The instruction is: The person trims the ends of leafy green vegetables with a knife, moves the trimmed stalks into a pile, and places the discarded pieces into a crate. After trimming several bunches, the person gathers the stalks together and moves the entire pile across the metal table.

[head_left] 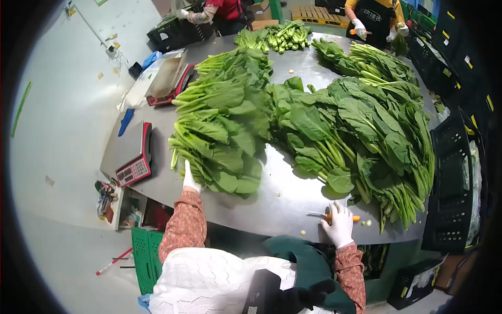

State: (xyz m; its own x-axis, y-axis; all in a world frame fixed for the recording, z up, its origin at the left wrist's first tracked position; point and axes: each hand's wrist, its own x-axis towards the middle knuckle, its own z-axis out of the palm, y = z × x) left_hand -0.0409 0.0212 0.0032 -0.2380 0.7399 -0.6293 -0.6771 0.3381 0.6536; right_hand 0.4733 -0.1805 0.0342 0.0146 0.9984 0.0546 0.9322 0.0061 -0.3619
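Observation:
My left hand (191, 180), in a white glove, touches the near left edge of a long pile of leafy greens (219, 125). One finger stretches out along the stems; leaves partly hide the others. On the near edge of the metal table (238, 209), my gloved right hand (341, 226) is closed on the orange handle of a small knife (356, 218), its blade pointing left. Beyond that hand lies a larger heap of leafy greens (361, 125), leaves to the left and stems towards the near right. Small cut stem ends (366, 223) lie beside the knife.
Two red scales, one nearer (135, 157) and one farther (170, 81), stand along the left side. A blue object (125, 122) lies between them. Black crates (452, 183) line the right. Across the table are a person in an apron (374, 21) holding a knife and another in red (227, 10).

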